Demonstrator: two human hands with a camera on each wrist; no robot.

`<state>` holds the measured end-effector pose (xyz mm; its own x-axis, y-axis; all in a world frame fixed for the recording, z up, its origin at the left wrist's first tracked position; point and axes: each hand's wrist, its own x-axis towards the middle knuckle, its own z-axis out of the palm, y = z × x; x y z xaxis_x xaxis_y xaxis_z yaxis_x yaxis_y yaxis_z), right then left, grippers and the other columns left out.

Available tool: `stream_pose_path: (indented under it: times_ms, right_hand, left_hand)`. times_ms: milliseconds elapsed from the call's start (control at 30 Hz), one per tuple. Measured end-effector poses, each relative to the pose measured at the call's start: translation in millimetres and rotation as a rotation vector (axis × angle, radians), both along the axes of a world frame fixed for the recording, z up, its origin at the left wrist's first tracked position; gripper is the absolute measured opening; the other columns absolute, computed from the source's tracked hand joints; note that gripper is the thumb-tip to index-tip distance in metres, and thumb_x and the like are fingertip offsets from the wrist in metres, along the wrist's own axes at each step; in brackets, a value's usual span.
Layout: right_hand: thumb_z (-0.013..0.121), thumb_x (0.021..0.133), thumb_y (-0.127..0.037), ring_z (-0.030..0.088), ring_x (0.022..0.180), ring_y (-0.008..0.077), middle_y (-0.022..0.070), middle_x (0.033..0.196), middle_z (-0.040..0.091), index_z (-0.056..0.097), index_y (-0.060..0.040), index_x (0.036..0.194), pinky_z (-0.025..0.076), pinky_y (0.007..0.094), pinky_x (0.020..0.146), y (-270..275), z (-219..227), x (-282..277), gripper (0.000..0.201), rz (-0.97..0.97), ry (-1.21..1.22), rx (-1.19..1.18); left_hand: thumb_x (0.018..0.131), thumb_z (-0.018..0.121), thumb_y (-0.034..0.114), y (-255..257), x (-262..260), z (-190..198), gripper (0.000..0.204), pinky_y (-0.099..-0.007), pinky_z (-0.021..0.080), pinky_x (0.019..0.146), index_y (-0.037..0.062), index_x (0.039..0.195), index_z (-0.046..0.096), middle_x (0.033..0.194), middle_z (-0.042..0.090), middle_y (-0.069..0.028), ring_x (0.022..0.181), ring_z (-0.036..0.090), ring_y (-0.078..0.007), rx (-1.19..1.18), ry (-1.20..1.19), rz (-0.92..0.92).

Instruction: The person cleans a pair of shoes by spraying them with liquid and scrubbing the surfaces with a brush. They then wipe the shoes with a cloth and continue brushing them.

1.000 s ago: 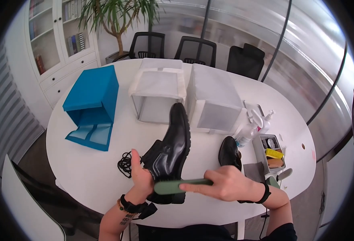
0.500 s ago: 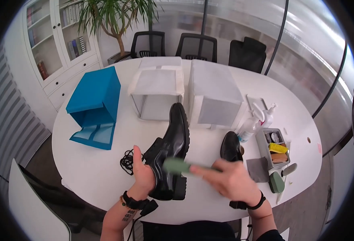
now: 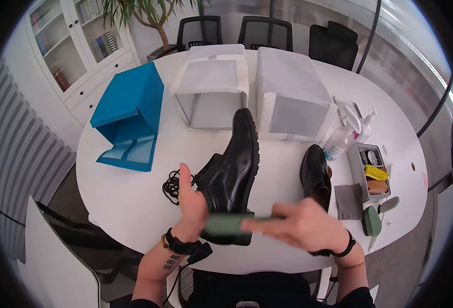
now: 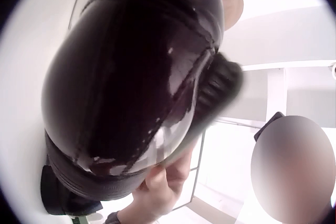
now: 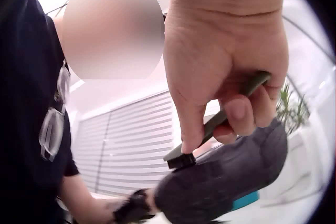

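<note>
Okay, left hand: at the heel end of the black shoe, supporting it, thumb up along its left side. Remaining fingers are hidden behind the leather; we can't tell whether they curl.
Right hand: we see it gripping the green brush, thumb and fingers pinched round the handle.
Shoe position: held up over the surface, between both hands, toe pointing away from the person, treaded sole turned to the right.
Brush position: crosswise at the heel end, dark bristles facing the shoe. Its head is blurred in the head view, so we can't confirm contact.
Second shoe: black, on the surface, right of the held one, just beyond the right hand.
Supplies: right of that shoe we have a gray cloth, then a gray bin with a yellow item inside. A green oval piece lies on the near side of the bin.
Bottles: spray bottle and white pump bottle, close together behind the bin.
Boxes: blue box at far left, flap folded down on the surface; two pale boxes side by side, toward the far edge.
Cord: black, bunched on the surface, left of the shoe.
Background: we count three black chairs past the far edge.
</note>
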<state>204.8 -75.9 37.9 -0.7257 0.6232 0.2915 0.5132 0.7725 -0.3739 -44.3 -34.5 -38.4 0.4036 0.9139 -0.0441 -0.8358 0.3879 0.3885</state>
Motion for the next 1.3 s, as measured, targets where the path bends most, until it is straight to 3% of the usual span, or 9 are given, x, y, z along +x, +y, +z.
stream_pose_path:
  times_ms: [200, 267, 433, 567, 700, 933, 1133, 1267, 1300]
  right_hand:
    - [0.066, 0.089, -0.011, 0.049, 0.048, 0.0218, 0.0044, 0.068, 0.048, 0.064, -0.0224, 0.14, 0.042, 0.0338, 0.043, -4.6, 6.1, -0.4, 0.053, 0.049, -0.129, 0.048]
    - [0.067, 0.088, -0.012, 0.05, 0.049, 0.0219, 0.0044, 0.068, 0.048, 0.063, -0.0224, 0.141, 0.04, 0.0341, 0.043, -3.4, 5.4, 2.5, 0.054, -0.129, -0.039, 0.091]
    - [0.074, 0.085, -0.013, 0.051, 0.052, 0.0251, 0.0057, 0.068, 0.049, 0.068, -0.0268, 0.136, 0.042, 0.0343, 0.048, -14.7, 17.7, -0.2, 0.053, 0.204, -0.174, -0.078]
    - [0.075, 0.085, -0.014, 0.052, 0.053, 0.0226, 0.003, 0.069, 0.052, 0.067, -0.0329, 0.136, 0.043, 0.035, 0.048, -4.8, 11.9, 3.6, 0.054, -0.191, -0.045, 0.027]
    - [0.074, 0.086, -0.016, 0.052, 0.052, 0.0231, 0.0021, 0.068, 0.051, 0.068, -0.0325, 0.135, 0.043, 0.0348, 0.049, -6.2, 11.1, 6.1, 0.052, 0.248, -0.115, -0.188]
    - [0.074, 0.086, -0.017, 0.051, 0.052, 0.0259, 0.0039, 0.066, 0.049, 0.07, -0.028, 0.133, 0.043, 0.0369, 0.05, 6.9, 3.3, 6.7, 0.048, -0.164, 0.103, -0.049]
    - [0.076, 0.082, -0.007, 0.05, 0.053, 0.0257, 0.0048, 0.066, 0.046, 0.071, -0.0258, 0.131, 0.039, 0.0361, 0.049, 3.2, 15.8, 13.7, 0.053, -0.007, 0.008, -0.061]
    - [0.073, 0.085, -0.009, 0.047, 0.051, 0.0238, 0.005, 0.067, 0.047, 0.069, -0.0264, 0.134, 0.041, 0.0349, 0.048, 7.5, 19.4, 24.2, 0.052, -0.27, 0.196, 0.107]
    - [0.073, 0.085, -0.009, 0.047, 0.051, 0.0237, 0.0049, 0.068, 0.048, 0.069, -0.0263, 0.134, 0.041, 0.035, 0.048, 4.5, 21.2, 28.3, 0.052, -0.123, 0.144, 0.001]
  left_hand:
    - [0.096, 0.034, 0.078, -5.7, 5.1, 13.2, 0.096, -0.0439, 0.043, 0.113, -0.0023, 0.146, 0.048, 0.147, 0.054, -0.0164, 0.131, 0.055, -0.031, 0.051, 0.394, 0.202]
    - [0.096, 0.035, 0.077, -6.4, 6.3, 15.2, 0.095, -0.0426, 0.043, 0.113, -0.0034, 0.144, 0.05, 0.145, 0.056, -0.0166, 0.13, 0.056, -0.0305, 0.046, 0.318, 0.203]
    - [0.094, 0.035, 0.081, -0.5, 4.0, 5.7, 0.1, -0.0425, 0.039, 0.115, -0.0015, 0.149, 0.044, 0.149, 0.052, -0.0152, 0.135, 0.051, -0.0295, 0.025, 0.054, 0.132]
    - [0.093, 0.036, 0.082, -3.4, 7.1, 17.5, 0.102, -0.0421, 0.038, 0.116, -0.0011, 0.15, 0.043, 0.15, 0.051, -0.0148, 0.135, 0.051, -0.0295, 0.017, 0.159, 0.22]
    - [0.092, 0.036, 0.082, -3.6, 5.3, 11.7, 0.102, -0.0424, 0.037, 0.117, -0.0012, 0.15, 0.043, 0.151, 0.05, -0.0146, 0.136, 0.05, -0.0301, 0.015, 0.105, 0.185]
    - [0.092, 0.034, 0.084, -9.1, 3.9, 13.6, 0.104, -0.0427, 0.034, 0.119, -0.0007, 0.152, 0.041, 0.154, 0.047, -0.0145, 0.139, 0.047, -0.0301, 0.073, 0.289, 0.203]
    - [0.091, 0.03, 0.085, -21.2, 1.9, -6.2, 0.106, -0.0474, 0.029, 0.122, 0.0009, 0.156, 0.033, 0.159, 0.038, -0.0143, 0.145, 0.04, -0.0327, 0.275, 0.361, 0.105]
    - [0.091, 0.032, 0.085, -18.5, 12.0, -20.0, 0.108, -0.0486, 0.027, 0.123, 0.0014, 0.159, 0.026, 0.163, 0.032, -0.0146, 0.148, 0.035, -0.0329, 0.428, -0.371, -0.081]
    - [0.091, 0.031, 0.085, -28.9, 3.2, -16.2, 0.109, -0.0482, 0.027, 0.123, 0.0013, 0.159, 0.025, 0.163, 0.032, -0.0145, 0.148, 0.035, -0.0326, 0.356, 0.27, 0.04]
